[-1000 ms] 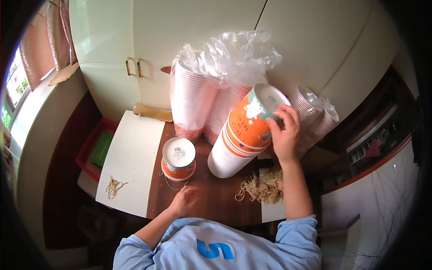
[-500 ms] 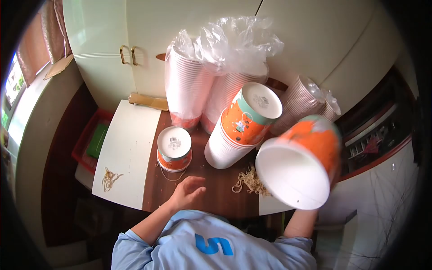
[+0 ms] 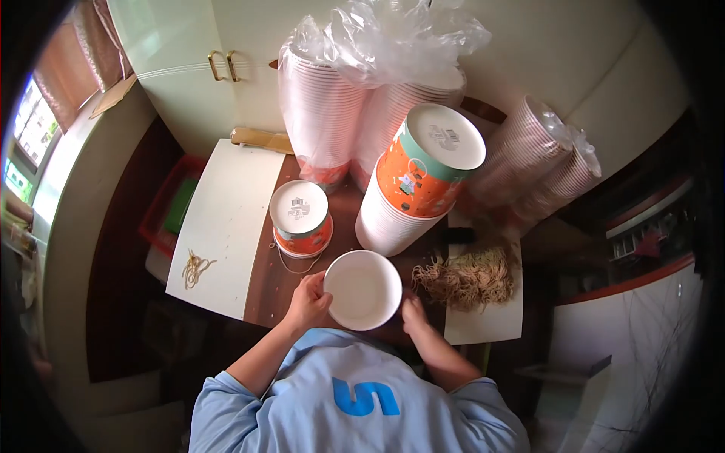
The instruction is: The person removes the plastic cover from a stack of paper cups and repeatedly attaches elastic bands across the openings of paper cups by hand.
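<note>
"Where are you seeing the paper bucket (image 3: 362, 291)?"

"From my remote seat, I'm seeing it sitting between the left hand (image 3: 308, 300) and the right hand (image 3: 414, 313), in front of the chest, near the close edge of the brown worktop (image 3: 343, 226). Its mouth is facing up at my camera, so its long axis is running roughly along my line of sight. Neither hand is lying nearer: both are meeting its sides."

"And the fingers?"

"The left ones are curling around the wall just by the rim, gripping it. The right hand is pressing against the opposite side, but the bucket is hiding its fingertips; I can't tell how far they're closing."

"Compared with half a second back?"

"That frame is showing the bucket blurred, swinging out to the right with its mouth tilting, and the left hand hovering with nothing. Now the bucket is sitting centred, and the twine bundle (image 3: 483, 279) is showing more fully. The upturned bucket (image 3: 300, 208) and the nested bucket stack (image 3: 419, 181) are keeping their places."
</note>
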The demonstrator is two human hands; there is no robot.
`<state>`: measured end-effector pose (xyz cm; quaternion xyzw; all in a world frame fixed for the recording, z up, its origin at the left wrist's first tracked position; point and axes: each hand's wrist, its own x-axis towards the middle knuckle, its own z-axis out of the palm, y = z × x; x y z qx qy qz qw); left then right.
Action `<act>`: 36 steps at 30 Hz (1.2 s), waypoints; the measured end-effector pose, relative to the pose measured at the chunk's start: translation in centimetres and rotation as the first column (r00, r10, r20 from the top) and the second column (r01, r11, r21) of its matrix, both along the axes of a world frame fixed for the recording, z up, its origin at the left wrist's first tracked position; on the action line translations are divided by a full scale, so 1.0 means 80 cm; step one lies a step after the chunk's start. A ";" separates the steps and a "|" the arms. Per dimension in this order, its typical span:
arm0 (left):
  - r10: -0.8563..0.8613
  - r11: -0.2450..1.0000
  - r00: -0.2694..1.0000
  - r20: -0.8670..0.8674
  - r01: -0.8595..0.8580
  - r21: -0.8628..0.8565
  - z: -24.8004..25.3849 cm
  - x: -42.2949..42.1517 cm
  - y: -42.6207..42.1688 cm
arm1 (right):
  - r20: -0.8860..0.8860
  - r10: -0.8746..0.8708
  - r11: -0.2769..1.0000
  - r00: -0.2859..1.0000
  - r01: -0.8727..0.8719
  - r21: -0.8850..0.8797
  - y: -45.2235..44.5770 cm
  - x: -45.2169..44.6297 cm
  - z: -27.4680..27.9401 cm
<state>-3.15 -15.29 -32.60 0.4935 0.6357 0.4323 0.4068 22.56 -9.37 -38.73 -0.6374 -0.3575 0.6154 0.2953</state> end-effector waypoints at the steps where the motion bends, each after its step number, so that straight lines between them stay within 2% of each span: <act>1: 0.037 0.999 0.999 -0.013 -0.037 -0.021 -0.008 0.001 -0.006 | 0.023 -0.023 0.983 0.999 0.019 0.183 0.000 0.007 0.006; 2: 0.076 0.996 0.997 -0.027 -0.077 -0.038 -0.003 0.002 -0.009 | -0.044 0.028 0.941 0.999 -0.011 0.339 0.003 0.001 0.059; 3: 0.112 0.992 0.993 -0.042 -0.114 -0.056 -0.001 0.004 -0.010 | -0.047 0.161 0.920 0.986 -0.133 0.369 0.009 -0.001 0.130; 4: 0.123 0.988 0.991 -0.050 -0.127 -0.086 -0.002 0.006 -0.012 | -0.202 0.301 0.898 0.932 -0.207 0.388 0.013 -0.004 0.189; 5: 0.130 0.984 0.990 -0.060 -0.136 -0.118 -0.005 0.008 -0.014 | -0.443 0.429 0.877 0.787 -0.244 0.414 0.013 -0.010 0.230; 6: 0.129 0.979 0.989 -0.072 -0.139 -0.150 -0.008 0.009 -0.017 | -0.601 0.512 0.858 0.614 -0.327 0.396 0.008 -0.021 0.279; 7: 0.135 0.978 0.988 -0.073 -0.145 -0.148 -0.009 0.009 -0.019 | -0.738 0.534 0.830 0.413 -0.423 0.364 -0.006 -0.031 0.327; 8: 0.136 0.979 0.988 -0.073 -0.145 -0.141 -0.011 0.009 -0.019 | -0.790 0.594 0.725 0.151 -0.527 0.444 -0.020 -0.045 0.369; 10: 0.137 0.979 0.990 -0.044 -0.142 -0.146 -0.022 0.013 -0.018 | -0.845 0.520 0.689 -0.128 -0.522 0.503 -0.058 -0.067 0.435; 11: 0.145 0.977 0.989 -0.021 -0.147 -0.156 -0.031 0.011 -0.019 | -0.843 0.464 0.711 -0.272 -0.454 0.537 -0.077 -0.080 0.452; 12: 0.162 0.974 0.987 -0.002 -0.160 -0.161 -0.038 0.009 -0.019 | -0.810 0.398 0.793 -0.431 -0.282 0.540 -0.101 -0.090 0.454; 13: 0.083 0.991 0.985 -0.152 -0.097 -0.089 -0.041 0.005 -0.020 | -0.729 0.335 0.861 -0.597 -0.120 0.494 -0.125 -0.100 0.453; 14: 0.085 0.994 0.996 -0.016 -0.086 -0.073 -0.079 -0.001 -0.023 | -0.629 0.290 0.900 -0.721 -0.019 0.436 -0.140 -0.104 0.453; 15: 0.088 0.992 0.993 0.082 -0.080 -0.102 -0.068 0.001 -0.023 | -0.544 0.255 0.920 -0.800 0.027 0.392 -0.151 -0.109 0.453; 16: 0.091 0.989 0.980 0.175 -0.069 -0.132 -0.056 0.006 -0.023 | -0.541 0.255 0.921 -0.801 0.031 0.388 -0.149 -0.110 0.450; 17: 0.154 0.987 0.988 0.015 -0.153 -0.051 -0.074 0.007 -0.027 | -0.538 0.256 0.922 -0.803 0.036 0.385 -0.148 -0.110 0.448; 20: 0.139 0.974 0.988 0.074 -0.123 -0.189 -0.042 0.011 -0.025 | -0.622 0.389 0.919 -0.679 0.241 0.311 -0.140 -0.120 0.462; 21: 0.128 0.973 0.991 0.047 -0.116 -0.197 -0.033 0.014 -0.025 | -0.631 0.457 0.876 -0.627 0.196 0.440 -0.131 -0.109 0.442; 22: 0.114 0.974 0.993 0.018 -0.108 -0.200 -0.025 0.014 -0.025 | -0.672 0.543 0.815 -0.503 0.123 0.566 -0.120 -0.090 0.435; 24: 0.070 0.983 0.995 -0.070 -0.080 -0.163 -0.008 0.004 -0.019 | -0.604 0.752 0.611 -0.264 -0.062 0.789 -0.092 -0.056 0.427; 25: 0.034 0.989 0.992 -0.124 -0.051 -0.137 -0.002 0.002 -0.017 | -0.572 0.807 0.548 -0.149 -0.173 0.818 -0.077 -0.040 0.436; 27: -0.031 0.990 0.986 -0.164 0.008 -0.141 0.000 -0.001 -0.014 | -0.136 0.985 0.156 0.103 -0.211 0.965 -0.026 -0.046 0.429; 28: -0.051 0.985 0.986 -0.157 0.024 -0.172 -0.001 -0.006 -0.013 | 0.103 0.972 -0.052 0.209 -0.238 0.970 -0.001 -0.049 0.426; 30: -0.075 0.979 0.985 -0.158 0.043 -0.197 -0.005 -0.013 -0.013 | 0.405 0.777 -0.159 0.482 -0.471 0.868 -0.021 -0.071 0.438; 31: -0.087 0.980 0.982 -0.168 0.054 -0.189 -0.008 -0.015 -0.012 | 0.507 0.708 -0.177 0.491 -0.571 0.802 -0.041 -0.090 0.448; 32: -0.105 0.981 0.979 -0.177 0.072 -0.182 -0.013 -0.015 -0.011 | 0.546 0.716 -0.219 0.436 -0.602 0.768 -0.053 -0.110 0.454; 33: -0.136 0.987 0.959 -0.247 0.110 -0.114 -0.013 -0.016 -0.007 | 0.541 0.742 -0.280 0.395 -0.550 0.786 -0.068 -0.128 0.456; 36: -0.137 0.949 0.986 -0.098 0.102 -0.299 0.030 -0.014 -0.003 | 0.478 0.802 -0.300 0.357 -0.452 0.840 -0.085 -0.147 0.475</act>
